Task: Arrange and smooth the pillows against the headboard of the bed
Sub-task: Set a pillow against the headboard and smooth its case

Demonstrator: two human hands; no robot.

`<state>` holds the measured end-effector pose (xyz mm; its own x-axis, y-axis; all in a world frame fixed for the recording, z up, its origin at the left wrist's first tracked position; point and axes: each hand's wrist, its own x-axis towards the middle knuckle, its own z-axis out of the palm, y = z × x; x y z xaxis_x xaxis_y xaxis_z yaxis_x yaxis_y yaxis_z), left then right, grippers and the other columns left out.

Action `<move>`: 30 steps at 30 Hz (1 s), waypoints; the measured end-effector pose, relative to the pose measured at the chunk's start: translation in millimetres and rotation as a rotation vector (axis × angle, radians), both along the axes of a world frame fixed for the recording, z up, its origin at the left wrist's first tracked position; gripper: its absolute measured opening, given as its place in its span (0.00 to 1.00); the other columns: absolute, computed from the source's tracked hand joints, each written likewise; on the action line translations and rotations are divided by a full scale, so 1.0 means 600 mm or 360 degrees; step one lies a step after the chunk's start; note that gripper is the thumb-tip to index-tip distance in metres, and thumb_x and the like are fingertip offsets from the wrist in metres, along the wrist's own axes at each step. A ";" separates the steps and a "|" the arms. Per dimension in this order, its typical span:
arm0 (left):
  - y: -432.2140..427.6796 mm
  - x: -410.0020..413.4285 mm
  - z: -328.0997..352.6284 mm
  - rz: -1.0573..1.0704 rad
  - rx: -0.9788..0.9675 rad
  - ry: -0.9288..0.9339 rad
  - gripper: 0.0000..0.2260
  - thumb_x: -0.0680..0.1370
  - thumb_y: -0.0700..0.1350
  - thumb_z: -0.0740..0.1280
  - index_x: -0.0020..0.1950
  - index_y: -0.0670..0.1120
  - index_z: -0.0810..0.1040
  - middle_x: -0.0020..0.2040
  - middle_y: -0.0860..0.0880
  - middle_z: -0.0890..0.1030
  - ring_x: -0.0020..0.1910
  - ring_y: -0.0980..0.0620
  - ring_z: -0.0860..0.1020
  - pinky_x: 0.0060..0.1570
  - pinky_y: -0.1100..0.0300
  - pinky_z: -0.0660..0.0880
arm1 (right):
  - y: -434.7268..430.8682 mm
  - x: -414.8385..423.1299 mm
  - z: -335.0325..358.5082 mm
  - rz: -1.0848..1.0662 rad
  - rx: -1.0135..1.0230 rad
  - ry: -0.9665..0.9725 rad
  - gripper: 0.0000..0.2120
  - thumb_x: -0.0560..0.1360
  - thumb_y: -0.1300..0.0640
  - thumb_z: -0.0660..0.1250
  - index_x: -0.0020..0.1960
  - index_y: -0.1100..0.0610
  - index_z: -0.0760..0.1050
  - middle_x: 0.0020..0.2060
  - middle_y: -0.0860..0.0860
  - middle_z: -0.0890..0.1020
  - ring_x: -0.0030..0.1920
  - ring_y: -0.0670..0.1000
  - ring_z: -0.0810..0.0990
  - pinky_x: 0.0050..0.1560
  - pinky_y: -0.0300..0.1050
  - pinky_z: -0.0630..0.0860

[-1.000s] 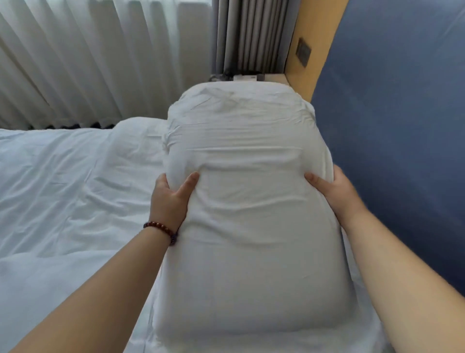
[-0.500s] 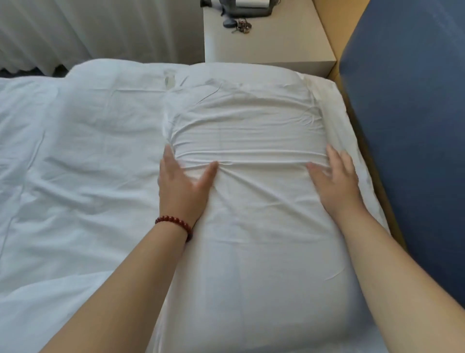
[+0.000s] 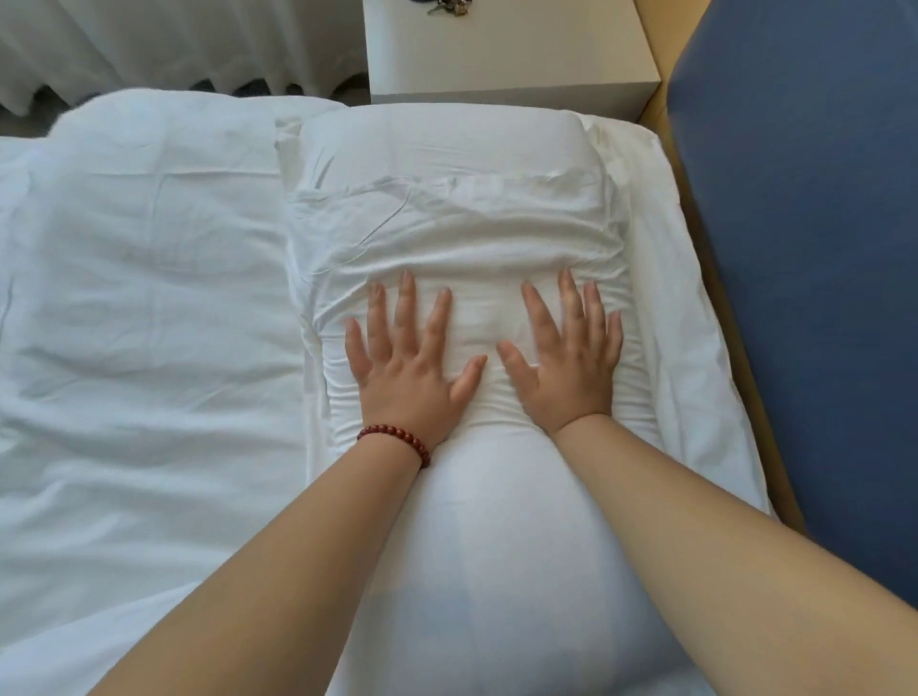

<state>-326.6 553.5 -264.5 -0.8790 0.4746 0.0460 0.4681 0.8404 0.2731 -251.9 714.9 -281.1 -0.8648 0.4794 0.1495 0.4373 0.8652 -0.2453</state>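
Note:
A white pillow (image 3: 457,198) lies flat along the right side of the bed, next to the blue padded headboard (image 3: 804,248). Its case is bunched into folds across the far half. My left hand (image 3: 412,357), with a red bead bracelet at the wrist, presses flat on the pillow's middle with fingers spread. My right hand (image 3: 566,357) presses flat beside it, fingers straight, thumbs almost meeting. The pillow's near end bulges between my forearms.
A white duvet (image 3: 149,323) covers the bed to the left. A pale bedside table (image 3: 506,54) stands past the pillow's far end, with keys (image 3: 447,6) at its far edge. White curtains (image 3: 149,39) hang at top left. A wooden strip (image 3: 720,308) runs between mattress and headboard.
I laid the raised pillow down flat on the bed. Both hands let go of its sides, moved inward to its middle and now press flat on top.

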 end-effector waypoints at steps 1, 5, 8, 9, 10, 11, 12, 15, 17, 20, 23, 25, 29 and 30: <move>0.001 0.000 -0.007 -0.0007 -0.0002 0.0011 0.35 0.75 0.69 0.53 0.78 0.56 0.56 0.80 0.48 0.48 0.79 0.43 0.44 0.73 0.38 0.44 | 0.002 -0.001 -0.009 0.0013 0.0010 0.0007 0.32 0.76 0.32 0.54 0.77 0.44 0.60 0.78 0.54 0.59 0.78 0.60 0.54 0.73 0.67 0.50; 0.007 -0.001 -0.032 -0.0035 -0.0048 -0.0006 0.35 0.76 0.68 0.53 0.79 0.56 0.48 0.80 0.48 0.43 0.78 0.43 0.38 0.73 0.39 0.38 | 0.007 -0.002 -0.040 0.0060 0.0024 -0.0035 0.32 0.78 0.33 0.49 0.78 0.46 0.56 0.79 0.56 0.56 0.79 0.60 0.51 0.74 0.66 0.49; 0.016 -0.002 -0.049 -0.0041 -0.0063 -0.0046 0.36 0.76 0.68 0.53 0.79 0.57 0.45 0.80 0.48 0.41 0.77 0.43 0.35 0.72 0.40 0.35 | 0.013 -0.007 -0.066 0.0090 0.0025 -0.0089 0.32 0.79 0.34 0.48 0.79 0.47 0.53 0.79 0.56 0.54 0.79 0.60 0.49 0.75 0.66 0.46; 0.018 -0.001 -0.054 -0.0045 -0.0068 -0.0045 0.36 0.76 0.68 0.53 0.79 0.56 0.45 0.80 0.48 0.41 0.77 0.43 0.35 0.72 0.40 0.34 | 0.016 -0.008 -0.074 0.0094 0.0026 -0.0105 0.32 0.79 0.34 0.47 0.79 0.46 0.52 0.79 0.56 0.53 0.79 0.60 0.48 0.75 0.65 0.46; 0.021 0.000 -0.059 -0.0047 -0.0074 -0.0042 0.36 0.76 0.67 0.54 0.79 0.56 0.44 0.80 0.48 0.40 0.77 0.43 0.35 0.72 0.40 0.33 | 0.018 -0.009 -0.081 0.0097 0.0022 -0.0124 0.33 0.79 0.34 0.46 0.79 0.46 0.50 0.80 0.56 0.52 0.79 0.60 0.47 0.75 0.65 0.45; 0.023 0.002 -0.065 -0.0049 -0.0078 -0.0038 0.36 0.76 0.67 0.54 0.79 0.56 0.44 0.80 0.47 0.40 0.77 0.42 0.35 0.72 0.40 0.33 | 0.020 -0.009 -0.088 0.0103 0.0017 -0.0140 0.32 0.79 0.34 0.45 0.80 0.46 0.50 0.80 0.56 0.52 0.79 0.60 0.47 0.75 0.65 0.44; 0.026 0.005 -0.069 -0.0047 -0.0078 -0.0031 0.36 0.76 0.66 0.55 0.79 0.56 0.44 0.80 0.47 0.40 0.77 0.42 0.35 0.72 0.40 0.33 | 0.021 -0.009 -0.093 0.0111 0.0011 -0.0148 0.32 0.79 0.34 0.45 0.80 0.47 0.49 0.80 0.57 0.51 0.79 0.60 0.46 0.76 0.64 0.44; 0.034 0.008 -0.083 -0.0052 -0.0062 -0.0009 0.36 0.77 0.65 0.55 0.80 0.54 0.45 0.80 0.45 0.41 0.77 0.42 0.35 0.72 0.39 0.33 | 0.026 -0.010 -0.110 0.0131 0.0003 -0.0123 0.32 0.80 0.34 0.45 0.80 0.47 0.50 0.79 0.57 0.52 0.79 0.60 0.47 0.76 0.64 0.43; 0.039 0.009 -0.090 -0.0052 -0.0058 -0.0004 0.36 0.77 0.65 0.54 0.80 0.53 0.45 0.79 0.44 0.42 0.77 0.42 0.35 0.72 0.39 0.33 | 0.030 -0.011 -0.120 0.0138 0.0010 -0.0088 0.32 0.80 0.35 0.45 0.79 0.47 0.50 0.79 0.57 0.52 0.79 0.60 0.47 0.76 0.64 0.43; 0.046 0.012 -0.095 -0.0056 -0.0074 -0.0005 0.36 0.77 0.65 0.54 0.80 0.52 0.44 0.79 0.43 0.42 0.77 0.41 0.35 0.72 0.38 0.34 | 0.035 -0.010 -0.129 0.0143 0.0009 -0.0039 0.32 0.80 0.35 0.46 0.79 0.47 0.50 0.79 0.57 0.52 0.79 0.61 0.48 0.76 0.63 0.42; 0.051 0.012 -0.103 -0.0051 -0.0092 -0.0001 0.36 0.78 0.64 0.53 0.80 0.50 0.45 0.79 0.42 0.42 0.77 0.41 0.35 0.72 0.38 0.34 | 0.036 -0.012 -0.131 0.0143 0.0017 -0.0027 0.31 0.80 0.35 0.46 0.79 0.48 0.51 0.78 0.57 0.52 0.78 0.61 0.48 0.76 0.62 0.42; 0.050 0.010 -0.109 -0.0054 -0.0087 -0.0004 0.35 0.78 0.64 0.52 0.80 0.50 0.44 0.79 0.42 0.41 0.76 0.42 0.33 0.72 0.40 0.33 | 0.034 -0.013 -0.131 0.0142 0.0023 -0.0033 0.31 0.80 0.35 0.46 0.79 0.48 0.51 0.78 0.56 0.52 0.78 0.61 0.48 0.76 0.62 0.41; 0.049 0.006 -0.119 -0.0055 -0.0103 -0.0014 0.35 0.78 0.63 0.52 0.79 0.51 0.42 0.78 0.42 0.41 0.76 0.43 0.31 0.71 0.42 0.30 | 0.032 -0.016 -0.133 0.0138 0.0019 -0.0047 0.31 0.80 0.35 0.46 0.79 0.47 0.51 0.78 0.56 0.52 0.78 0.61 0.48 0.76 0.61 0.40; 0.050 0.005 -0.121 -0.0056 -0.0107 -0.0016 0.35 0.78 0.63 0.52 0.79 0.52 0.41 0.78 0.42 0.40 0.76 0.43 0.31 0.71 0.42 0.30 | 0.031 -0.017 -0.134 0.0134 0.0018 -0.0056 0.31 0.80 0.35 0.46 0.79 0.47 0.50 0.78 0.56 0.52 0.78 0.61 0.48 0.76 0.61 0.39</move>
